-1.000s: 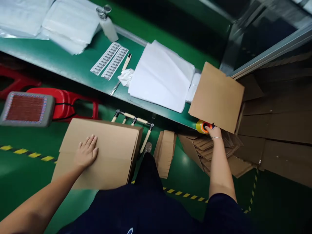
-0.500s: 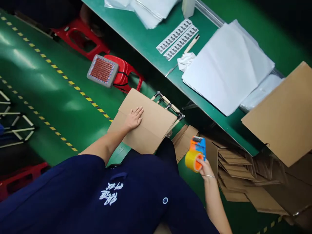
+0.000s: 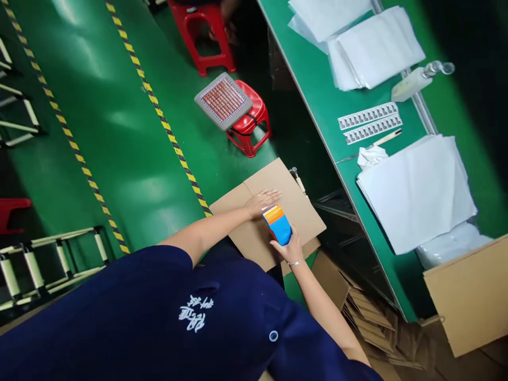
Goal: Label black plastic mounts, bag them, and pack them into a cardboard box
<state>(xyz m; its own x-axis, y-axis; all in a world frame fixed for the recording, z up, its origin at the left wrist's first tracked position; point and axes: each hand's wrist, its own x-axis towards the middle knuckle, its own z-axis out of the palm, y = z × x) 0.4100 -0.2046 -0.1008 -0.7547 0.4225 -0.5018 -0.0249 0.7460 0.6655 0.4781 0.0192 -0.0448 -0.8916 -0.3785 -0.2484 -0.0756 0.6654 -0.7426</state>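
A flat brown cardboard box (image 3: 254, 245) lies in front of me at lap height, a seam running across it. My left hand (image 3: 263, 202) rests flat on its upper face, fingers stretched out. In my right hand (image 3: 292, 248) is a blue and orange tape dispenser (image 3: 280, 226), gripped from its near end. The dispenser's front end is over the cardboard, close beside the left hand. From this angle I cannot tell whether it touches the cardboard, and the tape roll is hidden.
A green table (image 3: 317, 98) on the right bears white sheets (image 3: 416, 193), slotted strips (image 3: 371, 123) and a bottle (image 3: 413, 84). Below it lie stacked cardboard pieces (image 3: 369, 323). Ahead stands a red stool (image 3: 254, 114) with a cushion (image 3: 224, 100). A pipe rack (image 3: 51, 259) is at left.
My right hand has brought the tape dispenser from beside the table over to the cardboard and turned it. The left hand stays flat on the box. The whole view has rotated.
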